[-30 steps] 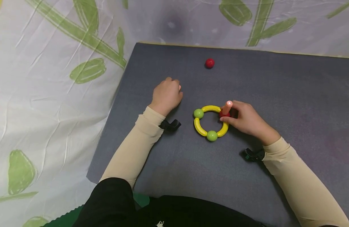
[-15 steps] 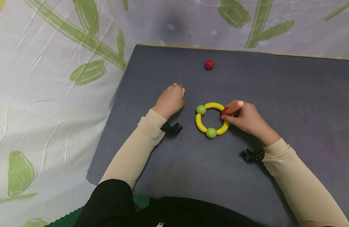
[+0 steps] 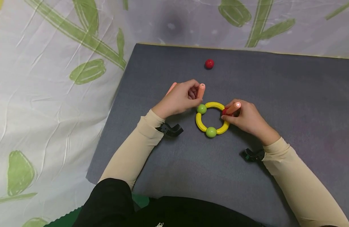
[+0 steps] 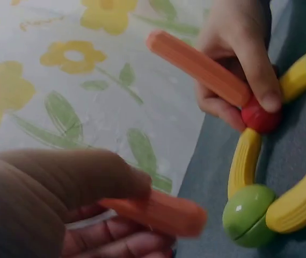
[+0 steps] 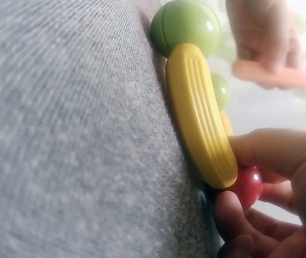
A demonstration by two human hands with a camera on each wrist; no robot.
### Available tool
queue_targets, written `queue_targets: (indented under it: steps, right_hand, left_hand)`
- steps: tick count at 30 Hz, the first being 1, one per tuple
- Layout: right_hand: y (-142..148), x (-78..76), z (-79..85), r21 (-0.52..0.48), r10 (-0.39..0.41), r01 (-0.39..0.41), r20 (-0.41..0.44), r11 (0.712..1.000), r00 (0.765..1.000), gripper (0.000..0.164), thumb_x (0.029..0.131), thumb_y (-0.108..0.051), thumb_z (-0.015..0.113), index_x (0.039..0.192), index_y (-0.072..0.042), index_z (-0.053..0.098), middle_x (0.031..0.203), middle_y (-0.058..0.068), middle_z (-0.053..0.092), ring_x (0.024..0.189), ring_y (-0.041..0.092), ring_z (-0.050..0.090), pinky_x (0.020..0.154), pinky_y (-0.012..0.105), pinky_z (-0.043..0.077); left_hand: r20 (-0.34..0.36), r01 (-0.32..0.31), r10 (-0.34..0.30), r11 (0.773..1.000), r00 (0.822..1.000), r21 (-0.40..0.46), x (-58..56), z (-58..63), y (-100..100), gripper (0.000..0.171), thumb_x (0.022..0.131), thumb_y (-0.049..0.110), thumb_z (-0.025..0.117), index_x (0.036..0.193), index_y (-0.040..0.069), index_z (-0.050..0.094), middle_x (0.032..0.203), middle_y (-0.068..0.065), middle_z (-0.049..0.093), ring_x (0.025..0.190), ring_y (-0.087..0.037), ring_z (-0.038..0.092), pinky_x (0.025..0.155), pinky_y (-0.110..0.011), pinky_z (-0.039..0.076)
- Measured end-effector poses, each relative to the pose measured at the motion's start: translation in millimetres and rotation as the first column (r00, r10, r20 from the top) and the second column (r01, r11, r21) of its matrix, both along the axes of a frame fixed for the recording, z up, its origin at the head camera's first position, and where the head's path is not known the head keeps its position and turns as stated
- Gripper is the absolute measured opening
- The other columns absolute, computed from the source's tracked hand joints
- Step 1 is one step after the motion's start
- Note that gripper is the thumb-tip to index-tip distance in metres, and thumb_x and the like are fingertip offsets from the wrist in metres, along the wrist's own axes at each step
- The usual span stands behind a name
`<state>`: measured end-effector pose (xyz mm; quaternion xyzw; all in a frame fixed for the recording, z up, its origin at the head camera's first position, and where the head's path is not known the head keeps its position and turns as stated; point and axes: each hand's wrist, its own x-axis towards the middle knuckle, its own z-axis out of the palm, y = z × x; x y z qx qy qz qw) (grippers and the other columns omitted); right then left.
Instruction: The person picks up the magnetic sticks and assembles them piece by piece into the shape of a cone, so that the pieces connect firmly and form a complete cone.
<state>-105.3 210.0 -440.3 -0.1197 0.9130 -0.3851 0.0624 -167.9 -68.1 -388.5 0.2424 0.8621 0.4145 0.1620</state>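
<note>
A ring of three curved yellow sticks [image 3: 201, 123], two green balls [image 3: 211, 132] and a red ball [image 3: 225, 112] lies on the dark grey tabletop. My right hand [image 3: 249, 119] pinches the red ball at the ring's right side. From that ball an orange stick [image 4: 198, 67] rises at a slant. My left hand [image 3: 178, 98] holds another orange stick [image 3: 201, 90] between thumb and fingers, just above the upper-left green ball [image 3: 201, 109]. Behind the left hand's knuckles, part of a further orange stick [image 3: 171, 88] shows.
A loose red ball [image 3: 209, 64] lies toward the table's back edge. Fabric printed with green leaves [image 3: 88, 72] hangs at the left and back. Black wrist mounts [image 3: 171, 129] sit on both sleeves, close over the grey table [image 3: 177, 170].
My left hand has turned over and moved right, bringing an orange stick near the upper-left green ball. The right hand stays on the red ball; its upright stick now leans right.
</note>
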Motion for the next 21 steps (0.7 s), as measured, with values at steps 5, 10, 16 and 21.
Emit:
queue_targets:
  steps: [5,10,16,21]
  right_hand:
    - [0,-0.6,0.2,-0.002,0.005,-0.005,0.001,1.000,1.000,0.030,0.087,-0.019,0.087,0.110,-0.006,0.073,0.097,0.011,0.074,0.077,0.021,0.065,0.066,0.025,0.048]
    - [0,-1.1,0.7,0.008,0.007,-0.007,0.007,1.000,1.000,0.031,0.087,-0.019,0.087,0.111,-0.005,0.073,0.097,0.012,0.074,0.078,0.022,0.065,0.068,0.026,0.049]
    - [0,-1.2,1.4,0.016,0.007,-0.007,0.012,1.000,1.000,0.030,0.087,-0.019,0.087,0.110,-0.005,0.072,0.097,0.011,0.074,0.078,0.022,0.064,0.067,0.028,0.048]
    - [0,0.3,1.9,0.018,-0.008,0.008,0.002,1.000,1.000,0.027,0.086,-0.022,0.088,0.103,-0.008,0.072,0.091,0.008,0.073,0.076,0.020,0.064,0.067,0.026,0.047]
  left_hand:
    - [-0.033,0.101,-0.099,0.993,0.995,0.066,3.5,0.8,3,0.017,0.098,0.015,0.075,0.110,0.012,0.063,0.098,0.001,0.070,0.089,-0.010,0.066,0.085,-0.026,0.054]
    - [-0.064,0.145,-0.142,0.989,0.988,0.038,3.6,-4.5,3,0.011,0.101,0.016,0.070,0.107,0.013,0.062,0.096,0.003,0.069,0.090,-0.007,0.065,0.086,-0.026,0.053]
    - [0.022,0.112,-0.109,0.982,0.994,-0.151,2.8,-8.1,6,0.039,0.094,0.029,0.082,0.117,0.011,0.057,0.094,-0.002,0.066,0.082,-0.015,0.062,0.075,-0.029,0.050]
    - [0.192,0.127,-0.058,0.921,0.980,-0.369,4.8,-14.2,10,0.060,0.089,0.042,0.085,0.124,0.008,0.049,0.086,-0.006,0.062,0.072,-0.018,0.060,0.065,-0.029,0.047]
